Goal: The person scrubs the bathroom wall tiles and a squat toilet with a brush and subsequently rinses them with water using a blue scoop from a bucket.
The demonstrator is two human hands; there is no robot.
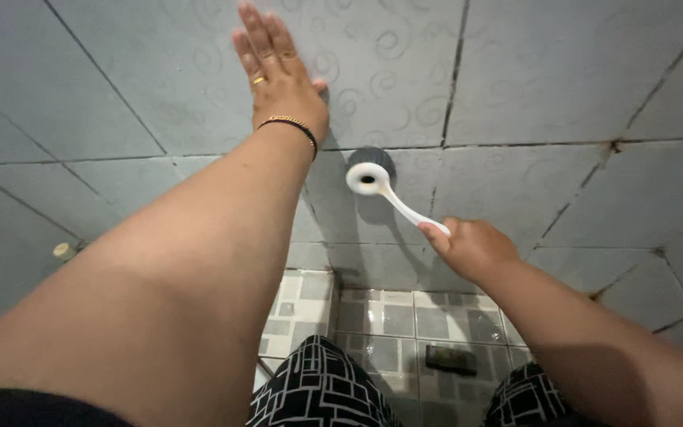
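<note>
Grey tiled wall (563,71) with faint swirl patterns fills my view, meeting a checkered floor (405,316) below my hands. My left hand (278,67) lies flat and spread against the wall, wearing a ring and a dark bracelet (288,124). My right hand (474,249), lower and to the right, is closed around the white handle of a scrub brush (371,175), whose round head presses the wall just below my left wrist. Patterned black-and-white trousers (318,391) show beneath both arms.
</note>
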